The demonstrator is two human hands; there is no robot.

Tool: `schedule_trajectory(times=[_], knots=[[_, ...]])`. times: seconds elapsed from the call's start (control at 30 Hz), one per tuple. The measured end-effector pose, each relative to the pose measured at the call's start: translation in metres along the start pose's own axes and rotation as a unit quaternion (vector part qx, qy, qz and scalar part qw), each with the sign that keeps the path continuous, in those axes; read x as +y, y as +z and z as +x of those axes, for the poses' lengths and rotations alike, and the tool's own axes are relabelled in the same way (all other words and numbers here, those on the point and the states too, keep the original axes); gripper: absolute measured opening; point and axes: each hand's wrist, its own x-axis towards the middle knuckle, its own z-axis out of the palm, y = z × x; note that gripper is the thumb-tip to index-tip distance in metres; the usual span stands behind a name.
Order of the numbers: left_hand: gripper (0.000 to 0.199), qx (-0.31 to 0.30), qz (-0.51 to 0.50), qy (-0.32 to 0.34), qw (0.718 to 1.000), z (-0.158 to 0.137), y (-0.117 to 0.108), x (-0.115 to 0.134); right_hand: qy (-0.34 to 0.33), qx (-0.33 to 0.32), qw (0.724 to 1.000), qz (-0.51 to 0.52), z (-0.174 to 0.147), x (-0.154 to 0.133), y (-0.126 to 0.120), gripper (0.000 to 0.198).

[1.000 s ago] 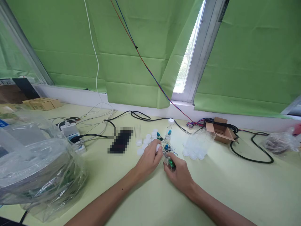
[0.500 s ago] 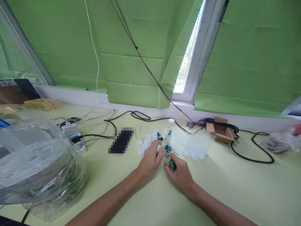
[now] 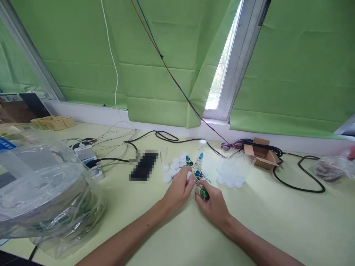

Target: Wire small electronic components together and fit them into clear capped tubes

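Note:
My left hand [image 3: 181, 186] is closed on a white cap [image 3: 189, 175], pinched between thumb and fingers. My right hand [image 3: 213, 203] is wrapped round a clear tube [image 3: 197, 188] with a green and dark component [image 3: 204, 193] inside. The tube's mouth points up and left, close to the cap; whether the two touch I cannot tell. Just beyond my hands lies a loose pile of blue and green components with thin wire leads [image 3: 198, 173]. Several white caps [image 3: 175, 165] lie left of the pile. Behind it stands a capped clear tube [image 3: 200, 153] holding a blue component.
Several clear tubes [image 3: 233, 173] lie bunched on the right, before an open cardboard box [image 3: 260, 157]. One more clear tube [image 3: 164, 160] stands left of the caps. A bagged reel [image 3: 50, 188] fills the left side. Black cable [image 3: 302, 189] loops across the right.
Both hands keep their hold and stay close together. The whole view has shifted slightly; little else differs.

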Motion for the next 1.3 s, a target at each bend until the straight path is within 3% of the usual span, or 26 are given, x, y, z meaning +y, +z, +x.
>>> schedule_trajectory(times=[0.53,0.8,1.07,1.3], knots=[[0.02,-0.002,-0.028,-0.011,1.0,0.0042,-0.0066,0.0018,-0.018,0.015,1.0,0.014,0.001,-0.002,-0.0002,0.018],[0.024,-0.015,-0.071,-0.06,0.996,0.0058,-0.0041,-0.001,-0.04,0.013,0.999,-0.002,0.0006,-0.003,-0.0009,0.01],[0.024,-0.005,-0.127,-0.082,0.989,0.0036,0.0016,-0.0037,-0.044,0.015,0.999,0.002,-0.0012,0.0005,0.0007,0.027],[0.023,-0.012,-0.136,-0.084,0.987,0.0033,0.0016,-0.0041,-0.047,0.014,0.999,0.004,-0.0011,0.0006,0.0007,0.028]])
